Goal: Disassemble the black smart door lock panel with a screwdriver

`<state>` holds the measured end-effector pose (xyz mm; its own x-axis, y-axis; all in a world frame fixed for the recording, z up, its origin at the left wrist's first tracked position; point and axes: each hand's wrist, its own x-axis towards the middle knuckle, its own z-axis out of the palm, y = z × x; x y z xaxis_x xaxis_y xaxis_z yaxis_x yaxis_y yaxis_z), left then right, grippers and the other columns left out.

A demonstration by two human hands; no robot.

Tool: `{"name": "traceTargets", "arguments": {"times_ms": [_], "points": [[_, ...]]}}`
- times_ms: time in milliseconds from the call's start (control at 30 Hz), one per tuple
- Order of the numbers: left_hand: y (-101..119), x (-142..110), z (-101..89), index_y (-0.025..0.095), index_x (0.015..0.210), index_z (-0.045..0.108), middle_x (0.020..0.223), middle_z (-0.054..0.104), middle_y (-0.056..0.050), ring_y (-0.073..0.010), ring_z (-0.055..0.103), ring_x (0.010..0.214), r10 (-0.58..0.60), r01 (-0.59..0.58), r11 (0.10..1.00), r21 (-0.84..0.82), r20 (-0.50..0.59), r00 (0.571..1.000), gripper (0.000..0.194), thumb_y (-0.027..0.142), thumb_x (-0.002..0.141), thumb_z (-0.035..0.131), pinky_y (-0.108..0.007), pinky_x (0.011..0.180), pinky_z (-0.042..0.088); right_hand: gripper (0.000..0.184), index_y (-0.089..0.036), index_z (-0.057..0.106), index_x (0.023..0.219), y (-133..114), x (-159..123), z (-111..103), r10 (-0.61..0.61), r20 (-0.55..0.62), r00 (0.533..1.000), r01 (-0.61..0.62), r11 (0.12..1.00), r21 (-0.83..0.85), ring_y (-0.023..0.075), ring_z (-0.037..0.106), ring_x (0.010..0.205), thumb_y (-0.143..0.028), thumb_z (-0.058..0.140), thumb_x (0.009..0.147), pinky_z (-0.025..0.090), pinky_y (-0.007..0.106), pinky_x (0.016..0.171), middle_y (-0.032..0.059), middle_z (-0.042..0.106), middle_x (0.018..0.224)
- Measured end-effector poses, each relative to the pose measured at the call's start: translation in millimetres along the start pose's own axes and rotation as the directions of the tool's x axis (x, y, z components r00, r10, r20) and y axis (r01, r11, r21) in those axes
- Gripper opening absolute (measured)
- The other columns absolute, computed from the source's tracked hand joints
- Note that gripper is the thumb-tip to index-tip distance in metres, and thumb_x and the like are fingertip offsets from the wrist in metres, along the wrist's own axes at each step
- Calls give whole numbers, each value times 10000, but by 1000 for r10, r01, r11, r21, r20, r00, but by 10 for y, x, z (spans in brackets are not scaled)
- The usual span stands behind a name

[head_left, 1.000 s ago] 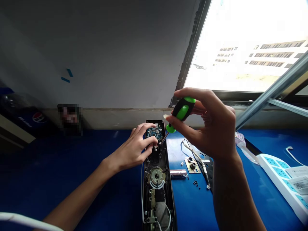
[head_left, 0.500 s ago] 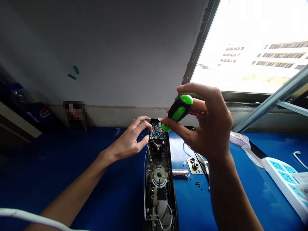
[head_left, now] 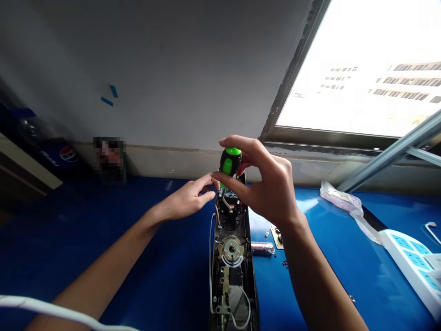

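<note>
In my right hand is a screwdriver with a green and black handle. Thumb and fingers close around that handle, and the tool points down at the far end of a long, narrow black door lock housing. Its tip is hidden behind the fingers. My left hand grips the housing's far left edge with thumb and fingertips. Inside the open housing are a blue circuit board, partly covered by my right hand, thin wires, a round metal part and a brass-coloured mechanism.
Right of the housing lie a shiny cylinder, small dark screws and a metal plate partly behind my right forearm. A white power strip is farther right. A white cable crosses the lower left.
My right hand has moved left and down with the screwdriver, which now stands more upright over the board. My left fingers have drawn closer together at the housing edge. The view has shifted slightly.
</note>
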<state>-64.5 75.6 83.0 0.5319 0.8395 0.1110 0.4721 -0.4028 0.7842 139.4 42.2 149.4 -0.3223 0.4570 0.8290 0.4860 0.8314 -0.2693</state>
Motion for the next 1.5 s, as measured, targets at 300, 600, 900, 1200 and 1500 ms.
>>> {"name": "traceTargets", "arguments": {"times_ms": [300,600,900,1200,1500], "points": [[22,-28,-15,241,1229,622,1279,696,-16,-253,653,1148,30,-32,998,54,39,999,272,312,988,517,-364,1014,497,356,-266,629,1277,19,-4,24,-27,-26,999,26,998,-64,165,752,923,-260,720,933,651,311,869,3,753,1160],[14,-24,-2,252,1232,636,1276,706,-15,-262,659,1118,64,-66,997,39,51,997,280,373,1002,533,-360,979,501,378,-281,629,1293,1,9,31,-30,-28,999,27,997,-79,163,736,872,-242,715,927,652,327,831,16,746,1179],[23,-20,10,226,1151,642,1230,719,-31,-264,672,1124,59,-60,998,18,46,997,246,397,1006,541,-383,1001,509,365,-271,618,1290,21,0,52,-65,-36,997,61,993,-104,132,688,804,-273,717,939,622,295,767,18,737,1191],[-103,47,122,212,1189,584,1239,682,-80,-238,665,1165,37,-38,960,-276,-7,999,275,322,941,634,-435,1079,514,328,-259,640,1227,35,-7,109,-9,-77,997,-5,983,-186,136,616,708,-329,738,922,562,307,659,11,721,989],[-180,80,152,212,1178,574,1236,662,-83,-232,659,1173,40,-45,936,-348,-22,999,296,280,905,666,-464,1086,508,285,-251,597,1172,-17,-9,81,28,-28,999,-32,990,-141,144,692,788,-203,708,914,599,298,767,16,745,1022]]}}
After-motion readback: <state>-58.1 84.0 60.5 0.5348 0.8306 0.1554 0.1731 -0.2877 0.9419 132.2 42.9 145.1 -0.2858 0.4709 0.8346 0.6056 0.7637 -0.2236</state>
